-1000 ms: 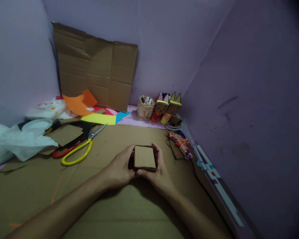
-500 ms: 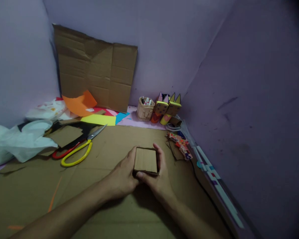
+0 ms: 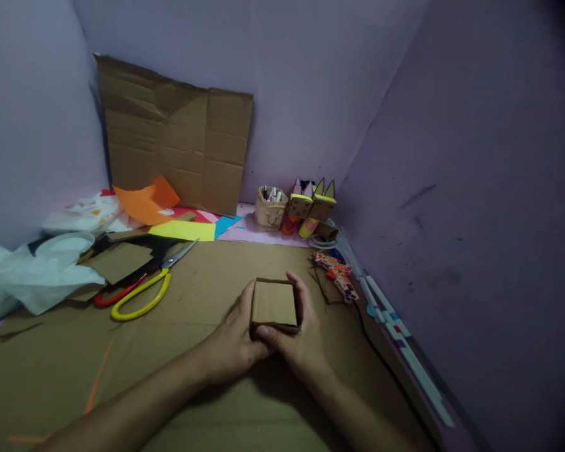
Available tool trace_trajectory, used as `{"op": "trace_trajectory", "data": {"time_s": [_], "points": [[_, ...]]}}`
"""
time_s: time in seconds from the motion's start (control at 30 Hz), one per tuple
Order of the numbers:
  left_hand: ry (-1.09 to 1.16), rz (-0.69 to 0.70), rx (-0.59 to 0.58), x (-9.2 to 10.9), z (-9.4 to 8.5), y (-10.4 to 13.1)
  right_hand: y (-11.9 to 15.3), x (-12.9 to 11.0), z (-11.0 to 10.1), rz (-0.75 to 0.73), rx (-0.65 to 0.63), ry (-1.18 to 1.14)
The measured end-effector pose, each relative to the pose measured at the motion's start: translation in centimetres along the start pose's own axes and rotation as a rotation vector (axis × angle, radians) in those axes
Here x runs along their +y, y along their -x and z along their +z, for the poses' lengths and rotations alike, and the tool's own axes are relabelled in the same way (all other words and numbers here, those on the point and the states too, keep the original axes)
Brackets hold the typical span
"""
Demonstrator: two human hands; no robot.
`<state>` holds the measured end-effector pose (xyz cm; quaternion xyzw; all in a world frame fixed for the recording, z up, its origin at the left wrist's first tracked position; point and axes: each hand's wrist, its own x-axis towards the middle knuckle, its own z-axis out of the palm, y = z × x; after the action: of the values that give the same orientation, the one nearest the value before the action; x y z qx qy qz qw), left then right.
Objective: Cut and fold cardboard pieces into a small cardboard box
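Observation:
A small square cardboard box [image 3: 275, 302] is held between my two hands, its flat face turned up toward me. My left hand [image 3: 238, 326] is closed around its left side and lower corner. Along the right side wrap the fingers of my right hand [image 3: 306, 329], with that thumb pressed on the near edge. The underside of the box and some fingertips are hidden. Beneath the hands lies a large cardboard sheet [image 3: 207, 402] covering the table.
Scissors [image 3: 153, 285] with red and yellow handles lie at left, near white plastic bags [image 3: 37, 276] and coloured paper [image 3: 183, 230]. A pen holder [image 3: 270, 210] and cardboard animal figures [image 3: 313, 204] stand at the back. A patterned glue gun [image 3: 336, 275] with a black cord lies at right.
The view has shifted slightly, so the background sits a little lower and further left. Both hands keep the same hold on the box.

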<state>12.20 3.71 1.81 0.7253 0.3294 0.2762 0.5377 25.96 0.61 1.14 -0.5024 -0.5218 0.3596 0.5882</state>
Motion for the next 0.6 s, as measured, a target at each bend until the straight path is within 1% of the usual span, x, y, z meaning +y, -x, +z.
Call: {"op": "trace_trajectory", "data": {"time_s": [0.17,0.37,0.5,0.6], "points": [[0.082,-0.046,0.047,-0.84,0.36,0.14,0.05,-0.02,0.31,0.008,0.028,-0.064],[0.115,-0.05,0.107,-0.39,0.57,0.18,0.2,0.16,0.65,0.074,-0.008,-0.092],[0.118,-0.082,0.108,-0.24,0.62,0.3,0.27,0.05,0.67,0.075,-0.01,-0.104],[0.121,-0.05,0.107,-0.7,0.78,0.36,0.29,-0.02,0.57,0.084,-0.032,-0.118]]}}
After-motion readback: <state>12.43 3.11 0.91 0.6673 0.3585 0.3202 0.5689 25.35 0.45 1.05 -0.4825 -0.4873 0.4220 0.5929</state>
